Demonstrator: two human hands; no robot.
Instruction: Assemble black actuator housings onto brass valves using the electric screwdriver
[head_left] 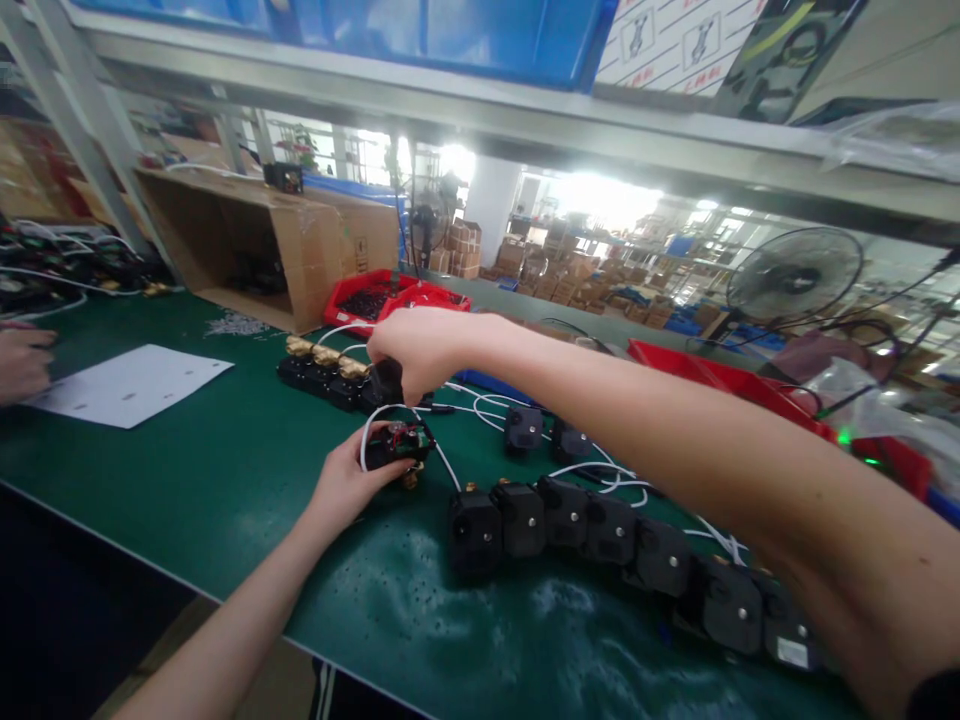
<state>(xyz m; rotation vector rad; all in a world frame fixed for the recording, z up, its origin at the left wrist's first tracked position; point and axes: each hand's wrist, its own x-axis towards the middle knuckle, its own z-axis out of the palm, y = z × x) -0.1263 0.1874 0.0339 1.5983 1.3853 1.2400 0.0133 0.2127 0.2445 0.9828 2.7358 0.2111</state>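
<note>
L grip (351, 482) held a wired module (397, 445), R grip (417, 346) pinched a black cap (386, 385) just above it; white wire (365, 437) could get trapped btwn.

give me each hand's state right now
left hand: closed on a wired black module
right hand: closed on a black unit in the far row

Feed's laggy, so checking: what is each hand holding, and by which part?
Left hand grips a black wired unit by its near end. Right hand pinches a black part by its top.
</note>
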